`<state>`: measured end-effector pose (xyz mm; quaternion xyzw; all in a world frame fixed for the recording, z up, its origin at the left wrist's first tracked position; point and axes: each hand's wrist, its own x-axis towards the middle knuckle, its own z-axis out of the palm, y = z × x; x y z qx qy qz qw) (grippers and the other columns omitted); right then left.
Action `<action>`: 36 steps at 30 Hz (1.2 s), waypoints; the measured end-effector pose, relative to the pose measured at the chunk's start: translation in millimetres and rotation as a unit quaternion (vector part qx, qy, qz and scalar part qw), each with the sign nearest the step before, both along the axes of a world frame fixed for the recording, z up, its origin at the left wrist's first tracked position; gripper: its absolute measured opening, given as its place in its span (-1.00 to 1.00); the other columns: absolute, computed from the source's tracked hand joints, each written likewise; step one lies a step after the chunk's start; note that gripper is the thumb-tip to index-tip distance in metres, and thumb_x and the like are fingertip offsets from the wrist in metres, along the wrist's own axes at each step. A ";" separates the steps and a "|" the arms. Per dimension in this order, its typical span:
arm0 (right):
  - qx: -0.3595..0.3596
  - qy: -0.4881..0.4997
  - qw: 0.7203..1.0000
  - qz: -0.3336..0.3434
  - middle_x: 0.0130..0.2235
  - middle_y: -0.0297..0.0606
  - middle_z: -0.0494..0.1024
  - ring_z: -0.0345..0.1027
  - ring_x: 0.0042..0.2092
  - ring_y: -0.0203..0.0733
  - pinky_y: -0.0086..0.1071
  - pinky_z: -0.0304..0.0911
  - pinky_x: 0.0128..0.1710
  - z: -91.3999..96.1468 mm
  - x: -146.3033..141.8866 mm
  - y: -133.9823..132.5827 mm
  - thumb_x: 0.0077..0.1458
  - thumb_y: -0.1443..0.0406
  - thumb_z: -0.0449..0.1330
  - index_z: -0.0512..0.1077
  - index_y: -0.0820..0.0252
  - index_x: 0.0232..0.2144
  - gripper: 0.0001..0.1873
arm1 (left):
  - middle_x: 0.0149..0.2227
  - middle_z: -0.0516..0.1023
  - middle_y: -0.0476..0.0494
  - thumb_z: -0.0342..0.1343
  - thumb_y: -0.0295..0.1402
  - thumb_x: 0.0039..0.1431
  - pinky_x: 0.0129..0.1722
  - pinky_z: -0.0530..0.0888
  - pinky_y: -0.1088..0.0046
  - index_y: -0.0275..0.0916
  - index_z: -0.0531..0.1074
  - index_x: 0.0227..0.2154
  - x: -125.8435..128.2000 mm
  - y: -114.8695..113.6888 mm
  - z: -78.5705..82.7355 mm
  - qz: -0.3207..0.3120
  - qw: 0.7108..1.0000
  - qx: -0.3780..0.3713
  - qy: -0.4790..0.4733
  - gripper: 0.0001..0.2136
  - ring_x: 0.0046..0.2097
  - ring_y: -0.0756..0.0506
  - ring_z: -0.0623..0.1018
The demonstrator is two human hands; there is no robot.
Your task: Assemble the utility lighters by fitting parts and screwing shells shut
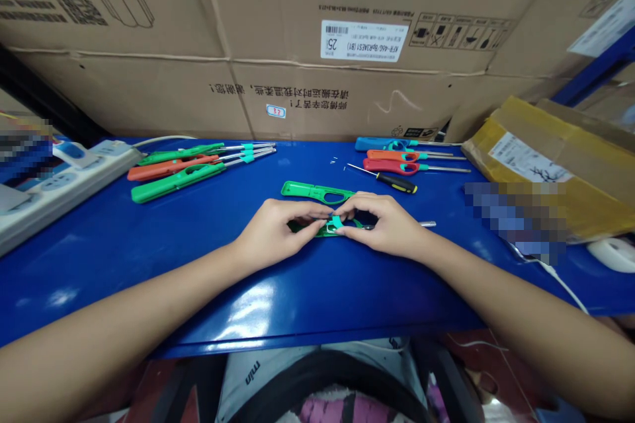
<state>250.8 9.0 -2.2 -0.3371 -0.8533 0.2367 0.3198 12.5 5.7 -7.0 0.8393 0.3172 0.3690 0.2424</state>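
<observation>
My left hand and my right hand meet over a green long-nosed lighter lying on the blue table. Both pinch it with closed fingers around a small teal part at its middle. Its metal tube sticks out to the right past my right hand. A separate green half shell lies just behind my hands.
Green and orange lighters lie at the back left, blue, orange and red ones at the back right. A black-and-yellow screwdriver lies near them. A white power strip is far left, cardboard boxes behind, a taped parcel right.
</observation>
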 end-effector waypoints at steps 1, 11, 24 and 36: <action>-0.005 0.000 1.000 -0.001 -0.29 -0.25 0.62 0.49 -0.23 -0.20 -0.31 0.39 -0.17 0.4 -0.1 -0.5 0.11 0.33 0.36 0.57 0.21 -0.20 -0.83 | -0.19 0.72 -0.07 0.20 -0.45 0.24 -0.18 0.59 0.56 -0.24 0.62 -0.13 -0.1 0.6 -0.3 0.000 1.000 0.004 0.003 -0.82 -0.23 -0.01 0.69; -0.038 0.006 0.999 -0.014 -0.29 -0.23 0.64 0.48 -0.22 -0.18 -0.28 0.39 -0.18 0.2 5.0 2.2 0.08 0.32 0.35 0.58 0.19 -0.25 -0.86 | -0.14 0.66 -0.16 0.29 -0.29 0.18 -0.08 0.57 0.32 -0.20 0.56 0.05 0.4 -0.6 1.9 0.004 0.997 0.016 0.071 -0.63 -0.11 -0.13 0.60; -0.071 -0.047 0.996 0.009 -0.25 -0.17 0.62 0.45 -0.20 -0.13 -0.22 0.38 -0.13 9.4 14.7 5.3 0.10 0.25 0.34 0.58 0.20 -0.22 -0.81 | -0.03 0.55 -0.22 0.17 -0.32 0.30 0.01 0.53 0.29 -0.16 0.38 0.24 -4.0 -0.8 -0.1 -0.054 0.986 0.042 0.154 -0.54 -0.01 -0.16 0.58; -0.078 -0.083 0.994 0.008 -0.25 -0.21 0.58 0.46 -0.22 -0.16 -0.25 0.38 -0.16 15.1 21.4 4.8 0.09 0.28 0.32 0.57 0.16 -0.23 -0.84 | 0.01 0.51 -0.28 0.06 -0.32 0.39 0.06 0.50 0.23 -0.21 0.27 0.31 -3.9 -0.5 0.9 -0.097 0.976 0.048 0.189 -0.53 0.02 -0.19 0.54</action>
